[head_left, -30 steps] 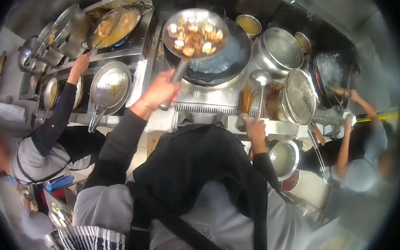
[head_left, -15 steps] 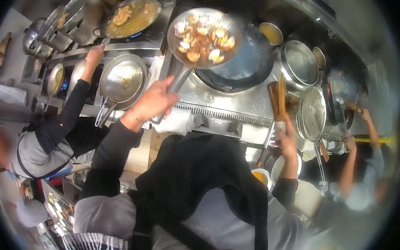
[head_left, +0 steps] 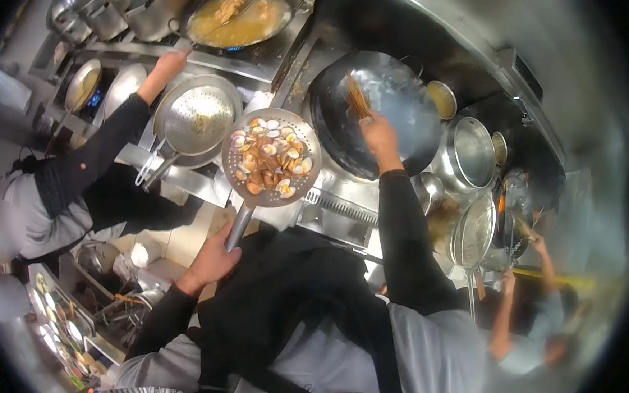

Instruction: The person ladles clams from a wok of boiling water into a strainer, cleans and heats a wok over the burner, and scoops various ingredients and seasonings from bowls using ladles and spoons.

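Note:
My left hand (head_left: 213,259) is wrapped round the handle of a perforated metal strainer ladle (head_left: 269,191), held out over the front edge of the stove. Clams (head_left: 268,154) with open shells and brown bits lie heaped in its bowl. With my right hand (head_left: 379,139) I grip a bamboo wok brush (head_left: 356,98), its bristles over the large dark wok (head_left: 419,142). Steam or a wet sheen shows inside the wok. Whether the bristles touch the metal I cannot tell.
At left, a co-worker's hand (head_left: 169,69) holds a tool by a wok of yellow liquid (head_left: 209,35) over a flame. Another perforated strainer (head_left: 171,126) lies nearby. Metal bowls (head_left: 473,152) and a mesh strainer (head_left: 474,231) stand right; another person works beyond.
The strainer ladle with the clams has come down toward my body, away from the wok. My right hand has carried the brush from the right side up over the wok.

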Available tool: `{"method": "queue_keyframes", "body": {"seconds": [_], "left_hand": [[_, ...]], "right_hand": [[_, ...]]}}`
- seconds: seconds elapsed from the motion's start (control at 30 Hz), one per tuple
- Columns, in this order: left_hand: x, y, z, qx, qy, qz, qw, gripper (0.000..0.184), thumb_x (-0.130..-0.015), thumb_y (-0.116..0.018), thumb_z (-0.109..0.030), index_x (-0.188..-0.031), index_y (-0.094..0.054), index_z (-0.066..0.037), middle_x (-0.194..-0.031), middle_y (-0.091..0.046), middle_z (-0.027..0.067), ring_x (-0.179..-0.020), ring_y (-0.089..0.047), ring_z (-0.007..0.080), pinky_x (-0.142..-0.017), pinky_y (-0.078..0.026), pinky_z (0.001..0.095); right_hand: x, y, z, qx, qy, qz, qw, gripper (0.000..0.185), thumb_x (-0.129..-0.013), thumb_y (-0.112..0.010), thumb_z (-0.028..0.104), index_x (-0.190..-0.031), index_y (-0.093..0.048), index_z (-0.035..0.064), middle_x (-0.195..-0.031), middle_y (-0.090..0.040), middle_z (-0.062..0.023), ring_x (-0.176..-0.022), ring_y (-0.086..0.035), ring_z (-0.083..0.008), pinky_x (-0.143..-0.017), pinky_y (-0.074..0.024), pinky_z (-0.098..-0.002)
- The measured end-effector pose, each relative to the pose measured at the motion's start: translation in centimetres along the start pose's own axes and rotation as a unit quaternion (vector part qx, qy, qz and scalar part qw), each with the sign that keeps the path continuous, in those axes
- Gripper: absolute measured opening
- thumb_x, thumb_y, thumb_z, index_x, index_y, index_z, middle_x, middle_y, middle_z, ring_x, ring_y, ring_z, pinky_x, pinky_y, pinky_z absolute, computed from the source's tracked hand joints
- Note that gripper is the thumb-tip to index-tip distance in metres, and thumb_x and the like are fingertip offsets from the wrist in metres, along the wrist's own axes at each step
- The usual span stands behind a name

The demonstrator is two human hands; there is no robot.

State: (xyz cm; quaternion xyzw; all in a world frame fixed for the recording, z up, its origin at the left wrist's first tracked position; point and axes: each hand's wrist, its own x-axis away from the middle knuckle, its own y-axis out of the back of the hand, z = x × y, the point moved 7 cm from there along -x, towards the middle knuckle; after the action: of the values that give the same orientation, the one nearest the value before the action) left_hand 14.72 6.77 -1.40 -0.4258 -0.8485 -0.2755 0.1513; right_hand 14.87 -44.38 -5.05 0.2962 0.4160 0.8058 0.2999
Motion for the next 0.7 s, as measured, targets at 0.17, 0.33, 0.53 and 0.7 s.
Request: {"method": "queue_keyframes", "body": {"seconds": [0.17,0.33,0.53,0.7], "left_hand": [[-2.4,-1.3,2.0,-0.037,-0.022,-0.023,0.999,0.067,-0.087,-0.062,-0.011,-0.152,-0.046,-0.007,-0.101,-0.068,0.0298,-0.097,-0.068,0.0475,-0.087,-0.054,0.0481],[-5.7,-3.0,4.8,0.045,0.017,0.004,0.999,0.063,-0.089,-0.061,-0.008,-0.150,-0.046,-0.003,-0.075,-0.065,0.0177,-0.061,-0.067,0.0278,-0.062,-0.056,0.0410],[-7.8,-4.0,7.0,0.073,0.027,0.031,0.997,0.068,-0.091,-0.058,-0.006,-0.156,-0.039,-0.004,-0.069,-0.063,0.0110,-0.049,-0.061,0.0181,-0.048,-0.052,0.0362],[-8.0,-4.0,7.1,0.067,0.070,0.060,0.994,0.065,-0.095,-0.064,-0.015,-0.155,-0.043,-0.005,-0.083,-0.070,0.0148,-0.064,-0.069,0.0215,-0.061,-0.057,0.0356]], "right_hand": [[9.1,4.2,-1.9,0.188,0.153,0.081,0.967,0.055,-0.096,-0.063,0.043,-0.145,-0.061,0.0191,-0.127,-0.070,-0.0218,-0.116,-0.067,-0.0432,-0.103,-0.0516,-0.0500],[-0.4,5.0,-7.4,0.203,0.124,0.006,0.971,0.055,-0.095,-0.061,0.042,-0.143,-0.062,0.0165,-0.120,-0.071,-0.0278,-0.110,-0.070,-0.0444,-0.101,-0.0535,-0.0512],[7.5,3.8,-4.6,0.275,0.085,0.014,0.958,0.049,-0.095,-0.061,0.038,-0.137,-0.064,0.0139,-0.114,-0.073,-0.0262,-0.108,-0.070,-0.0454,-0.094,-0.0548,-0.0541],[5.6,9.2,-8.6,0.342,0.017,0.025,0.939,0.050,-0.097,-0.059,0.036,-0.141,-0.060,0.0122,-0.113,-0.073,-0.0284,-0.108,-0.070,-0.0447,-0.095,-0.0548,-0.0541]]}}
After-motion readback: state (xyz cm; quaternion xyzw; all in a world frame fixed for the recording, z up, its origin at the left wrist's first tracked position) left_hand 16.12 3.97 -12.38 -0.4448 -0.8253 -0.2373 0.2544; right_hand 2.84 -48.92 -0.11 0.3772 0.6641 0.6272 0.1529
